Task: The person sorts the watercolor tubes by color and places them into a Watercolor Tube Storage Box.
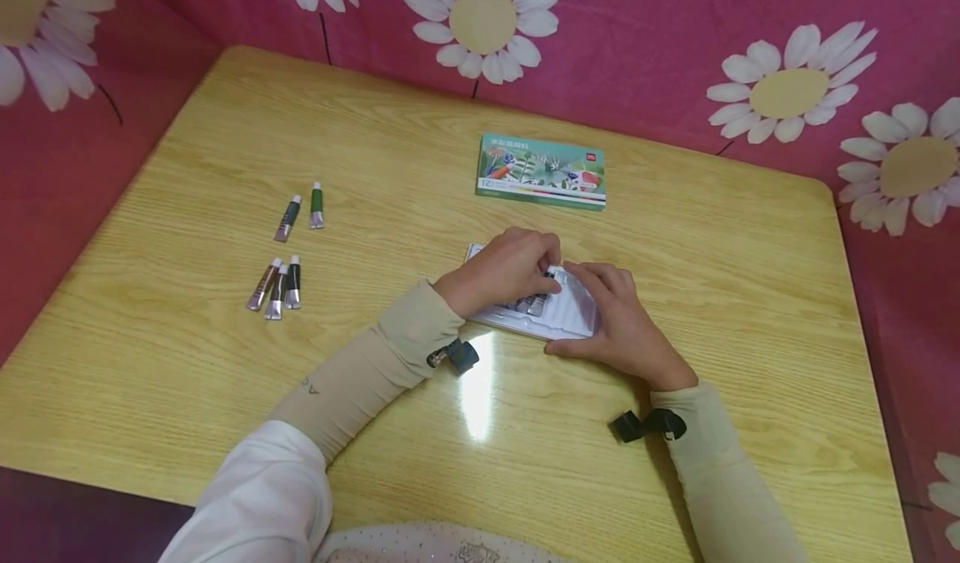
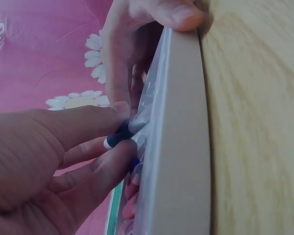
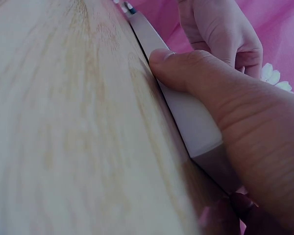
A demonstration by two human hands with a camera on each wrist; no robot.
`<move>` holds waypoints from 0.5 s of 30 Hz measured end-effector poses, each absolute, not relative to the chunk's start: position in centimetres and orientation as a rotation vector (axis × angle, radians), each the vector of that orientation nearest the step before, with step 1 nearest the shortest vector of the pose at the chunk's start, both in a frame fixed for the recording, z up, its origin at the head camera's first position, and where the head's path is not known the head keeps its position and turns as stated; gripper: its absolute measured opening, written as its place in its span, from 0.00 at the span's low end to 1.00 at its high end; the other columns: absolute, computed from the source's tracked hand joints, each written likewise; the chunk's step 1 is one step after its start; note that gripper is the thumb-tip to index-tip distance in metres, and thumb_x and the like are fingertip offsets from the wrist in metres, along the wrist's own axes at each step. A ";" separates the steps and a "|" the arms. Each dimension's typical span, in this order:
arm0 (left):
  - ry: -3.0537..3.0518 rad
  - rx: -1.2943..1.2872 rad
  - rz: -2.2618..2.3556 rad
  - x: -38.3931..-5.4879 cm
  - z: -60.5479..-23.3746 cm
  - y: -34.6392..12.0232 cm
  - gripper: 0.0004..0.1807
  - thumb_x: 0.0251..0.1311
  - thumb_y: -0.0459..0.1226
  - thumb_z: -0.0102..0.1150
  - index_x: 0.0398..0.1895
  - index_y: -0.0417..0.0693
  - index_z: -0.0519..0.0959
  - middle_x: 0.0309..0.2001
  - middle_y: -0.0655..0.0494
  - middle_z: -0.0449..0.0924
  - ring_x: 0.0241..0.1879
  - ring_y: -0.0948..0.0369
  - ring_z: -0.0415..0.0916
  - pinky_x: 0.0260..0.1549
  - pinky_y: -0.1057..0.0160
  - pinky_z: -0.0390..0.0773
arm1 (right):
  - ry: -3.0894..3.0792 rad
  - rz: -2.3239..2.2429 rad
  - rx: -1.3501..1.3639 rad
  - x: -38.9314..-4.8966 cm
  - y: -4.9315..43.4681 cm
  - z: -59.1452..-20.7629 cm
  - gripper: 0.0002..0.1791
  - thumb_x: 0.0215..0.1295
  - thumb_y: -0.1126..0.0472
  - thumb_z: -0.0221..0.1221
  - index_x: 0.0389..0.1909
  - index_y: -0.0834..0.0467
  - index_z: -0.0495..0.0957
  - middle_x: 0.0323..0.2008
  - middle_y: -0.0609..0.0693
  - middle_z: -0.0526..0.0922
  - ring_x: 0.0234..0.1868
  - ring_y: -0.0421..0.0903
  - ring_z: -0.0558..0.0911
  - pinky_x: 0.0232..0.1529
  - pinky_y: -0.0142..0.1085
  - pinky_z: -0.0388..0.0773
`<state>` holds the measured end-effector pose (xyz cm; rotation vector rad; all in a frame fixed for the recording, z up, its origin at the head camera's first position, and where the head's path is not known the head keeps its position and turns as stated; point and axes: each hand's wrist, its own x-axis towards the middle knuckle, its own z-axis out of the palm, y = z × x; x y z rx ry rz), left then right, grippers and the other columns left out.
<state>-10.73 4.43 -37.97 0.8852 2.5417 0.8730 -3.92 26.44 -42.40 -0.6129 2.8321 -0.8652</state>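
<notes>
A white plastic tray [image 1: 577,317] of paint tubes lies on the table in front of the person. In the left wrist view, the left hand [image 1: 506,270] pinches a dark blue paint tube [image 2: 120,134] with a white cap between thumb and finger. That tube's silver end is still at the tray, with several other tubes beside it. The right hand [image 1: 618,321] grips the tray's right end; its thumb [image 3: 181,68] presses the near side wall in the right wrist view. The left hand covers much of the tray's left part in the head view.
Behind the tray lies a green printed paint box [image 1: 540,171]. To the left, a green tube [image 1: 317,206] and a dark green tube [image 1: 288,218] lie side by side. Closer in is a group of brown and dark tubes [image 1: 276,292]. A pink flowered cloth [image 1: 630,38] hangs behind the table.
</notes>
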 end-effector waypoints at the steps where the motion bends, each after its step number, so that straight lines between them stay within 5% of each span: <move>1: 2.545 0.884 0.868 -10.7 -38.0 4.5 0.16 0.65 0.44 0.70 0.50 0.46 0.82 0.42 0.54 0.84 0.44 0.60 0.77 0.50 0.61 0.77 | 2.833 -0.864 -0.615 -3.9 26.4 -42.4 0.62 0.41 0.43 0.83 0.79 0.49 0.62 0.71 0.56 0.65 0.72 0.55 0.60 0.69 0.56 0.66; 10: 2.590 0.885 0.788 -10.6 -38.0 4.7 0.14 0.65 0.43 0.70 0.47 0.45 0.81 0.40 0.54 0.83 0.40 0.60 0.75 0.40 0.64 0.75 | 2.828 -0.846 -0.604 -3.9 26.4 -42.3 0.62 0.42 0.42 0.82 0.79 0.50 0.61 0.71 0.56 0.65 0.72 0.55 0.60 0.69 0.56 0.67; 15: 2.620 0.899 0.713 -10.6 -38.1 4.6 0.15 0.66 0.44 0.69 0.47 0.44 0.80 0.42 0.53 0.83 0.42 0.59 0.76 0.43 0.62 0.77 | 2.829 -0.831 -0.593 -3.9 26.4 -42.3 0.62 0.42 0.42 0.82 0.79 0.49 0.61 0.72 0.56 0.65 0.71 0.55 0.60 0.69 0.56 0.68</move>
